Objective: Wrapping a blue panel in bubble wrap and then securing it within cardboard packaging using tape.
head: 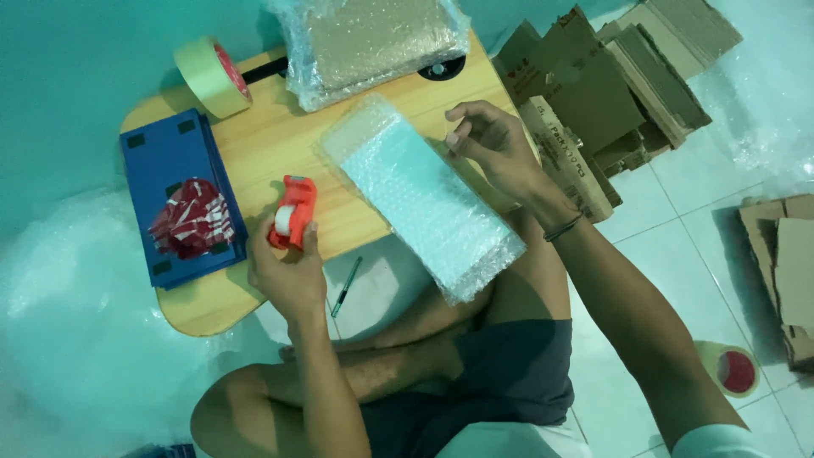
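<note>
Crossed legs (407, 373) frame the scene as the left hand (288, 267) closes its fingers around a red tape dispenser (292, 212). Right hand (496, 144), fingers pinched, seems to hold a tape strip above the bubble-wrapped parcel (424, 195) overhanging the counter (254, 153); the strip could fold onto itself, or the parcel slide off.

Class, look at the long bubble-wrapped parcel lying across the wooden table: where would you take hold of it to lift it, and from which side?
Probably grip the bubble-wrapped parcel across its narrow width near the middle, coming from above. It lies flat and slanted, its near end overhanging the wooden table, so an end grip might let it sag. The right hand hovers at its far edge; the left hand holds a red tape dispenser.
</note>
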